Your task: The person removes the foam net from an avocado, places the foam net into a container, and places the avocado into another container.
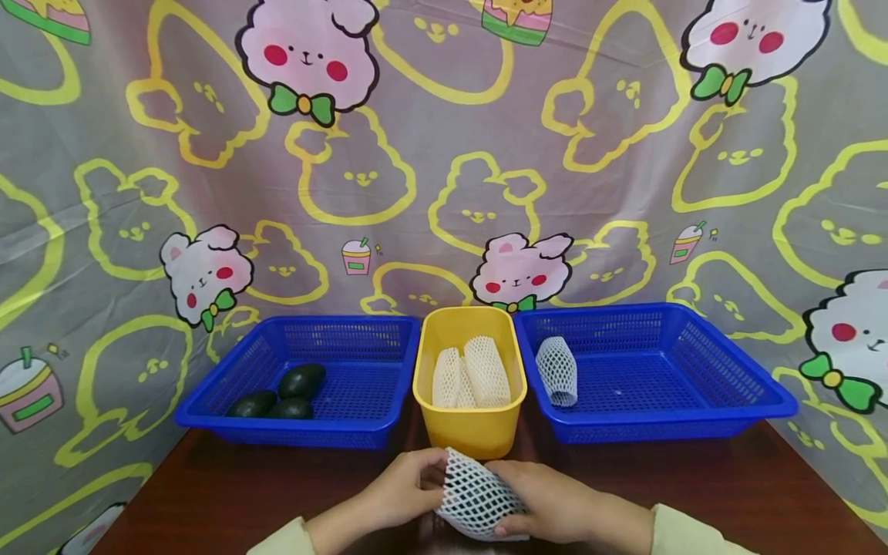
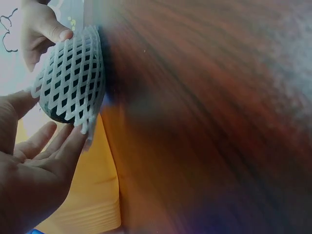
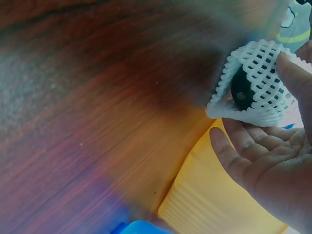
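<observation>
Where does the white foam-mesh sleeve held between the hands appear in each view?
Head: white foam-mesh sleeve at the bottom, near centre.
Left wrist: sleeve at upper left.
Right wrist: sleeve at upper right.
Shared landmark: yellow plastic tub, above the sleeve in head, below it in both wrist views.

A dark reddish-brown worktop [image 1: 229,493] spreads beneath the left hand [image 1: 405,489] and the right hand [image 1: 551,501]. Beyond the left hand, to its left, sits a blue basket [image 1: 291,433]; a second blue basket [image 1: 659,430] sits beyond the right hand, to its right. Between them, just ahead of both hands, stands a yellow bin [image 1: 472,433]. Farthest off hangs a grey cloth [image 1: 444,127] printed with rabbits.
</observation>
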The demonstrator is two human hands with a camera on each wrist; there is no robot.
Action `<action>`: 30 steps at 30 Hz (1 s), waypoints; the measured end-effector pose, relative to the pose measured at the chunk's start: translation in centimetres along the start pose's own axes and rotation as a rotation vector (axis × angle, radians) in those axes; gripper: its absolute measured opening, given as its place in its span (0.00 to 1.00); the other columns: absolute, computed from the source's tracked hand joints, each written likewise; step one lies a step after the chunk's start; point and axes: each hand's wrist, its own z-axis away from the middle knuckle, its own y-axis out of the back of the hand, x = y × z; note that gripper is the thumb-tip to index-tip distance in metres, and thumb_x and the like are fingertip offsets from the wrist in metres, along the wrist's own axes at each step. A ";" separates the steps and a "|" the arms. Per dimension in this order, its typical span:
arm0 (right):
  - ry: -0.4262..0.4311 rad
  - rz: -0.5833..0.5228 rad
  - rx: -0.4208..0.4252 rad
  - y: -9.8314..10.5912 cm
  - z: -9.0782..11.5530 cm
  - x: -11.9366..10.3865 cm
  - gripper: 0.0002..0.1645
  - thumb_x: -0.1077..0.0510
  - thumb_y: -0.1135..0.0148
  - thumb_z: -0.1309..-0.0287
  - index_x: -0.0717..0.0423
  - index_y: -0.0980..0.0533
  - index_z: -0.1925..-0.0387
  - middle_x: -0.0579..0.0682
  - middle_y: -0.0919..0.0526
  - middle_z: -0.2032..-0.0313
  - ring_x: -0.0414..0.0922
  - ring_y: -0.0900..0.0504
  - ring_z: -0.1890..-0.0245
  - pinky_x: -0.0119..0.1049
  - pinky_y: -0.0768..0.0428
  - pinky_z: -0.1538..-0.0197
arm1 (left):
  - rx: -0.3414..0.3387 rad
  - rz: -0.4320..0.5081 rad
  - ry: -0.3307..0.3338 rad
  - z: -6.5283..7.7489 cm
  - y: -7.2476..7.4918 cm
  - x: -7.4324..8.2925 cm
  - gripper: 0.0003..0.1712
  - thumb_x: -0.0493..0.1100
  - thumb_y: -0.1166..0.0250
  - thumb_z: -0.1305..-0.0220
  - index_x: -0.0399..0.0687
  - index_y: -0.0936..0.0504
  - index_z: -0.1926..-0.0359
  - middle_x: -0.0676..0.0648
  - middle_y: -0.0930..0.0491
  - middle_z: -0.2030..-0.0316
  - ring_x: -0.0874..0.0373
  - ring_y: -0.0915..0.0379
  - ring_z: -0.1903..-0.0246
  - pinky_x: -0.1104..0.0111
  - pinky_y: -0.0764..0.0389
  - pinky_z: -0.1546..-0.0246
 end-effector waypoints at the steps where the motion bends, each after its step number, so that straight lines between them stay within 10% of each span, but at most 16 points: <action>1: -0.001 -0.001 -0.001 0.0 0.0 0.0 0.35 0.42 0.33 0.44 0.51 0.32 0.39 0.38 0.25 0.50 0.34 0.27 0.52 0.36 0.25 0.49 | -0.009 0.019 0.005 0.0 -0.1 -0.1 0.18 0.24 0.38 0.50 0.36 0.22 0.55 0.49 0.19 0.61 0.63 0.21 0.62 0.72 0.20 0.61; 12: -0.010 0.015 -0.021 0.0 -0.1 0.1 0.37 0.41 0.32 0.45 0.53 0.32 0.39 0.39 0.25 0.49 0.34 0.27 0.51 0.36 0.25 0.49 | -0.072 0.148 0.026 -0.4 -1.1 -0.6 0.24 0.25 0.33 0.51 0.35 0.25 0.50 0.50 0.20 0.58 0.65 0.23 0.59 0.73 0.21 0.60; 30: 0.011 0.030 -0.008 0.1 -0.1 0.3 0.36 0.41 0.33 0.45 0.54 0.30 0.40 0.40 0.24 0.49 0.35 0.26 0.50 0.36 0.25 0.48 | -0.037 -0.124 0.049 -0.7 -1.1 -0.8 0.27 0.34 0.28 0.59 0.43 0.23 0.53 0.59 0.23 0.65 0.67 0.28 0.63 0.73 0.27 0.59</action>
